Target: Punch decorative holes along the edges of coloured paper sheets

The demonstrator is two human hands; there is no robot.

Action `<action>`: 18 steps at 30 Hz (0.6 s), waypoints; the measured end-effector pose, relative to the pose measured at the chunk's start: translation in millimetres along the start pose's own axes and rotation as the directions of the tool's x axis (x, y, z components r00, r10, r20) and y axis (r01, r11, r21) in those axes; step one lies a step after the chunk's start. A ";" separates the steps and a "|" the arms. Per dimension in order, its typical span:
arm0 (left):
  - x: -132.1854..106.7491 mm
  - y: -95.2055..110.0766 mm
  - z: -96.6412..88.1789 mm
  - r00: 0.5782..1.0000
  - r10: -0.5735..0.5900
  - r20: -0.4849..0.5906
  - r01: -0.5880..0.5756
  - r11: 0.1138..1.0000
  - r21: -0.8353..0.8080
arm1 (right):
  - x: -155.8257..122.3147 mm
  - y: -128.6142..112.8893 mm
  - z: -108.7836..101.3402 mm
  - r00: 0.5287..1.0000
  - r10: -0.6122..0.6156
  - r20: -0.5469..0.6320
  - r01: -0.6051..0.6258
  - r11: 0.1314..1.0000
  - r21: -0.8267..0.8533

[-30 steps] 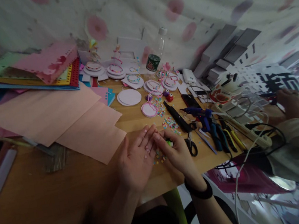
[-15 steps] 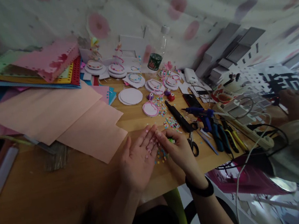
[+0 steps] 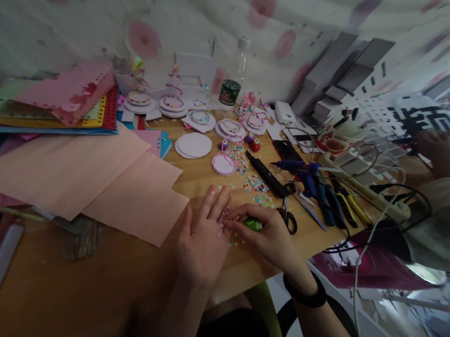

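Observation:
My left hand (image 3: pixel 203 246) lies palm up low over the wooden table (image 3: pixel 138 296), its fingers stretched out. Small pink sequins (image 3: pixel 218 234) rest on its palm and fingers. My right hand (image 3: pixel 263 231) reaches over from the right, thumb and fingertips pinched together at the left hand's fingers; what is between them is too small to make out. A bright green object (image 3: pixel 253 224) shows at the curled fingers of the right hand, partly covered. Loose coloured sequins (image 3: pixel 256 185) are scattered just beyond, and a few lie under the hands.
Peach paper sheets (image 3: pixel 137 205) lie to the left. White discs with beaded rings (image 3: pixel 231 129) stand at the back near a bottle (image 3: pixel 235 73). Scissors (image 3: pixel 287 218), a blue glue gun (image 3: pixel 299 168) and pliers (image 3: pixel 335 205) lie right. Another person's hand (image 3: pixel 440 151) is at far right.
My right hand has shifted down and left across the left hand's fingers, and its fingers have curled into a pinch. The left fingers have spread apart. The green object shows more.

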State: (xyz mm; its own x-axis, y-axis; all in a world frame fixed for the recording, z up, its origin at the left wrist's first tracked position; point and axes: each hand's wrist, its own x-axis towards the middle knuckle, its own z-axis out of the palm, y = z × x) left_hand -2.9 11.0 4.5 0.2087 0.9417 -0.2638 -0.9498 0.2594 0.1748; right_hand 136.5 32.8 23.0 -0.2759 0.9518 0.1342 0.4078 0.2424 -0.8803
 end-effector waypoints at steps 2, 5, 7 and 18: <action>0.1 0.1 0.2 1.000 -0.005 0.010 0.004 1.000 0.016 | -2.2 1.7 1.1 1.000 0.000 0.005 0.000 1.000 -0.027; 0.0 0.1 0.0 1.000 -0.016 0.021 0.015 0.999 0.031 | -3.1 3.2 0.3 1.000 0.000 0.010 0.001 0.999 -0.049; -0.1 0.4 -0.1 0.999 -0.027 0.024 0.026 0.999 0.034 | -3.0 2.6 -1.0 1.000 -0.010 0.008 0.011 0.999 -0.051; 4.5 -12.1 -6.5 0.981 0.188 0.045 -0.191 0.908 0.372 | -25.0 25.3 -6.1 0.891 0.147 -0.430 -0.126 0.989 0.075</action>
State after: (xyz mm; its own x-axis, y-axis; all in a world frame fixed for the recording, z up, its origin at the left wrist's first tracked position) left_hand 8.0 10.7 -4.9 0.0366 0.9824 -0.1834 -0.8160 0.1353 0.5620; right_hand 159.0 16.2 0.2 0.1881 0.9644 0.1861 0.3728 0.1052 -0.9219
